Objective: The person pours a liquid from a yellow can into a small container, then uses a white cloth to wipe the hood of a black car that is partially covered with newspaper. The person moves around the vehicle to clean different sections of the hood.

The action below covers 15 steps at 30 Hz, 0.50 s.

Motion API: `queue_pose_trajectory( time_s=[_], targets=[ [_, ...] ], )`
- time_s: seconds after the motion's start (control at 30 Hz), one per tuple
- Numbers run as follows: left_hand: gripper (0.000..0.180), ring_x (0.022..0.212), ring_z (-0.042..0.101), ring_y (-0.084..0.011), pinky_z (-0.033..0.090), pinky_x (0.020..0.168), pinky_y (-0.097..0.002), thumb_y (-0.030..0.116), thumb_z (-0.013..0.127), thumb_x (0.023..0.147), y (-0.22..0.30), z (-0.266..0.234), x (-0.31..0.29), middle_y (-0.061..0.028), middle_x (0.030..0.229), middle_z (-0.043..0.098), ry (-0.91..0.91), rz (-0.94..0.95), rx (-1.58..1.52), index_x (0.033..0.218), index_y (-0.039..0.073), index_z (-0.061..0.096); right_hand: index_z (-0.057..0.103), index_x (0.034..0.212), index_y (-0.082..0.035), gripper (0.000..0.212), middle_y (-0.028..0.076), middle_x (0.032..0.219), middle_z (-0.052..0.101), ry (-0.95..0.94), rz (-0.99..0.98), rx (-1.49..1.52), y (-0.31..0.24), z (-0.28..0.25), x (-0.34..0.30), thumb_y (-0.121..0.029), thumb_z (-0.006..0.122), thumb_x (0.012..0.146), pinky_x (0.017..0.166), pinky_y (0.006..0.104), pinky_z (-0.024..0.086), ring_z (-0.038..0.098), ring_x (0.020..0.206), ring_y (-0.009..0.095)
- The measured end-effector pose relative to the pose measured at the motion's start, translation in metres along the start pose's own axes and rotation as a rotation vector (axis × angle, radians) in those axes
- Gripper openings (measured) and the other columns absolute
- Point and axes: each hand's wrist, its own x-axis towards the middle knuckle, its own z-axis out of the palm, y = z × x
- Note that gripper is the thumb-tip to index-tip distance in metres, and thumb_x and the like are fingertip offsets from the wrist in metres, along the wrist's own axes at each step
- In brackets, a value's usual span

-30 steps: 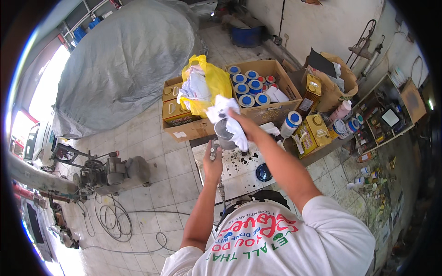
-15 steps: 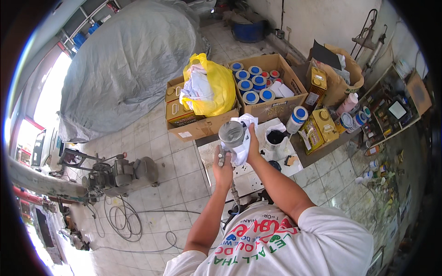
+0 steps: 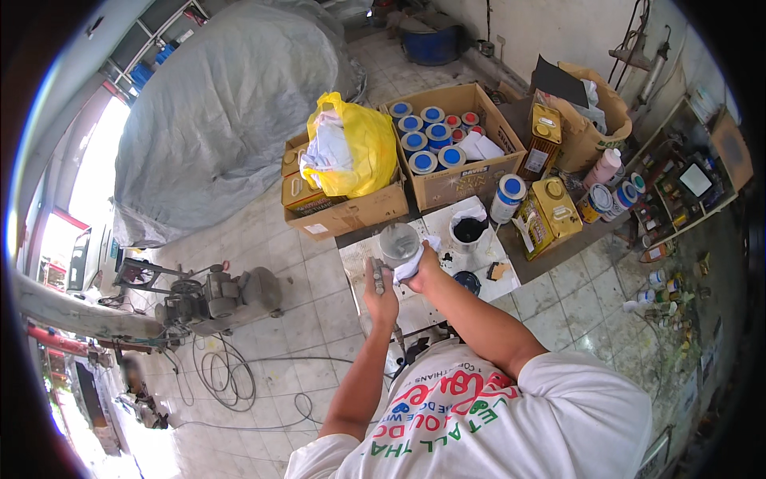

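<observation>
My left hand [image 3: 382,302] is closed around the grip of a spray gun [image 3: 377,274], with a hose fitting running down from it toward my body. A grey, clear-looking round cup [image 3: 399,241] sits on top of the gun. My right hand [image 3: 424,271] presses a bunched white cloth [image 3: 409,267] against the side of the cup. Both hands are over a white, paint-spotted board [image 3: 357,262]. To their right on it stand a white tub of black paint [image 3: 469,230], a dark round lid [image 3: 467,282] and a small brown block [image 3: 499,271].
Beyond the board are a carton [image 3: 351,214] with a yellow bag [image 3: 371,152] and a carton [image 3: 467,188] of blue-lidded cans. Square tins [image 3: 550,211] stand right. A compressor [image 3: 227,295] and coiled hose [image 3: 227,375] lie left on the tiles, a covered car-sized shape [image 3: 215,120] behind.
The cloth has been drawn lower and toward me along the cup's right side, with my right hand moving down too. The view has shifted slightly.
</observation>
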Motion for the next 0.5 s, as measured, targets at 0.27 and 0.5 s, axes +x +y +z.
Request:
queue_pose_trajectory(
  time_s=[0.27, 0.5],
  targets=[
    [0.055, 0.129, 0.061, -0.0271, 0.044, 0.11, -0.0358, 0.029, 0.061, 0.107, -0.027, 0.013, 0.013, -0.0212, 0.146, 0.062, -0.003, -0.08, -0.195, 0.156, 0.007, 0.05, 0.05, 0.148, -0.006, 0.067, 0.02, 0.138, 0.064, -0.293, 0.183, -0.266, -0.07, -0.07, 0.014, -0.06, 0.041, 0.109, 0.104, 0.0525, 0.055, 0.069, 0.119, 0.036],
    [0.055, 0.089, 0.063, -0.0171, 0.05, 0.079, -0.0315, 0.024, 0.064, 0.106, -0.041, -0.003, 0.007, -0.0108, 0.111, 0.069, 0.034, 0.039, 0.057, 0.156, 0.008, 0.05, 0.065, 0.131, -0.007, 0.06, 0.019, 0.122, 0.069, -0.078, -0.656, -1.212, -0.077, 0.02, -0.079, -0.06, 0.053, 0.104, 0.086, 0.0454, 0.057, 0.071, 0.109, 0.029]
  ],
)
